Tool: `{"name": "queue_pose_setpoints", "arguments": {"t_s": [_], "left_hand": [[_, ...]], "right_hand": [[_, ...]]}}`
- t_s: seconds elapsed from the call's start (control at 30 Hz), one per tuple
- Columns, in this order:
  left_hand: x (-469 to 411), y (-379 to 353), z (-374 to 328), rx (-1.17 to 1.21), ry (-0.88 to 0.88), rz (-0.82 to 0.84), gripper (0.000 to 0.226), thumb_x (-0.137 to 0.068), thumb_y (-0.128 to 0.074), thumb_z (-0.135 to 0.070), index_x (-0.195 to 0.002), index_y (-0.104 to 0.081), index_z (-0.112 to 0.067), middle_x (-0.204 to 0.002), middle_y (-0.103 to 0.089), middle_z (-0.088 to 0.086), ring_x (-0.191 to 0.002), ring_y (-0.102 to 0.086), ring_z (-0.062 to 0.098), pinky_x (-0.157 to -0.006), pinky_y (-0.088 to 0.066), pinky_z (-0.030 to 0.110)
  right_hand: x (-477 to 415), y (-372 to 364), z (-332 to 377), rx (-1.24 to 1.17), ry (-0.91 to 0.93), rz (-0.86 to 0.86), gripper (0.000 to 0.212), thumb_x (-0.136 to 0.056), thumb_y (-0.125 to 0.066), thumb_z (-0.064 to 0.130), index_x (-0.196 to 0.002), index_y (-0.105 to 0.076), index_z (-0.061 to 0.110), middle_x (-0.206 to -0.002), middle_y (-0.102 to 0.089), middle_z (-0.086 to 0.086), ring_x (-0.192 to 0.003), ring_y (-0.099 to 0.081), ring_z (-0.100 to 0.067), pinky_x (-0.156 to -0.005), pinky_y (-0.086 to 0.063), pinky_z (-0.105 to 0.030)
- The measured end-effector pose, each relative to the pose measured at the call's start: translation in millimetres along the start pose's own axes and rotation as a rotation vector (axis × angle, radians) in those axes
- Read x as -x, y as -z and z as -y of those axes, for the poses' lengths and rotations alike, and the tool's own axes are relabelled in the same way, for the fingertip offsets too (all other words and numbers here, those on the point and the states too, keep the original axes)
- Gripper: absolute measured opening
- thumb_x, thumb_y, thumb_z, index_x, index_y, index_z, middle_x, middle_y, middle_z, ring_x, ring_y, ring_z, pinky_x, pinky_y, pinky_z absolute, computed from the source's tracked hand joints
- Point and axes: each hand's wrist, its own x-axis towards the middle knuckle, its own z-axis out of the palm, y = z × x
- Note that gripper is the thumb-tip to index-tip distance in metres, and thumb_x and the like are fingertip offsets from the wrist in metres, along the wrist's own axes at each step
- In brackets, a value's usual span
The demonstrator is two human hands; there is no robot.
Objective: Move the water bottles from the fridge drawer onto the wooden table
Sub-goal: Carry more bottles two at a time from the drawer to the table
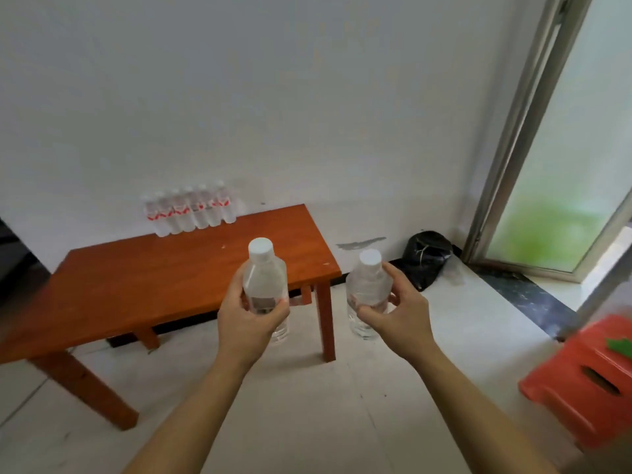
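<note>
Water bottles fill both hands: left hand point(247, 319) fingers wrap one bottle point(266, 285), right hand point(393, 313) fingers wrap another point(367, 292). Six more point(191, 210) line the table point(136, 285) at eleven o'clock. Black bag point(425, 258) at two, red stool point(588, 381) at four.

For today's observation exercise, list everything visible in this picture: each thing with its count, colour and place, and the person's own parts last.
wooden table: one, reddish-brown, against the white wall at left.
row of water bottles: about six, clear with red labels, at the table's back edge by the wall.
held water bottles: two, clear with white caps, one in each hand.
black bag: one, on the floor in the corner.
plastic stool: one, red-orange, lower right.
sliding door: one, metal frame with frosted glass, at right.
left hand: one, gripping a bottle.
right hand: one, gripping a bottle.
</note>
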Motion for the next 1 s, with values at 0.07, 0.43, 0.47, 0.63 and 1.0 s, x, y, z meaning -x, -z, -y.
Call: {"name": "queue_pose_setpoints", "arguments": {"t_s": [0.07,0.43,0.47,0.63,1.0], "left_hand": [[-16.9,38.6,19.3,-0.020,0.013,-0.053,0.079,-0.071,-0.085,-0.015,-0.137,-0.045,-0.034,-0.124,-0.056,-0.013,-0.113,-0.057,0.012,-0.083,-0.047,0.019],[-124.6,97.4,111.2,-0.074,0.097,-0.174,0.079,-0.071,-0.086,-0.016,-0.134,-0.043,-0.038,-0.122,-0.053,-0.024,-0.111,-0.052,-0.008,-0.081,-0.043,0.011],[-140.6,96.1,120.0,-0.083,0.109,-0.171,0.080,-0.071,-0.086,-0.017,-0.133,-0.042,-0.039,-0.122,-0.052,-0.025,-0.111,-0.052,-0.007,-0.081,-0.042,0.010],[-235.0,80.3,159.4,-0.167,0.142,-0.210,0.083,-0.066,-0.090,-0.024,-0.129,-0.039,-0.042,-0.119,-0.050,-0.028,-0.110,-0.053,0.001,-0.086,-0.045,0.018],[-406.8,70.6,222.9,-0.256,0.241,-0.311,0.085,-0.055,-0.095,-0.029,-0.121,-0.043,-0.035,-0.110,-0.058,-0.019,-0.099,-0.060,0.004,-0.082,-0.056,0.032]], "right_hand": [[-11.3,-48.6,7.3,-0.032,-0.017,0.055,0.080,-0.068,-0.087,0.027,-0.127,-0.043,0.059,-0.114,-0.057,0.037,-0.107,-0.058,0.007,-0.084,-0.051,-0.014],[-119.7,-194.9,-10.1,-0.066,-0.009,0.217,0.080,-0.067,-0.088,0.025,-0.136,-0.050,0.040,-0.117,-0.063,0.025,-0.108,-0.063,-0.002,-0.090,-0.057,-0.027],[-137.4,-206.1,-17.4,-0.063,-0.002,0.219,0.079,-0.067,-0.089,0.026,-0.134,-0.050,0.042,-0.116,-0.063,0.026,-0.107,-0.063,-0.001,-0.090,-0.057,-0.025],[-233.5,-257.1,-54.1,-0.084,0.026,0.268,0.079,-0.070,-0.089,0.032,-0.133,-0.043,0.048,-0.116,-0.057,0.034,-0.108,-0.058,0.009,-0.086,-0.051,-0.010],[-421.4,-348.7,-99.7,-0.065,-0.007,0.362,0.097,-0.070,-0.088,0.039,-0.151,-0.034,0.036,-0.127,-0.048,0.034,-0.108,-0.054,0.008,-0.088,-0.046,-0.011]]}}
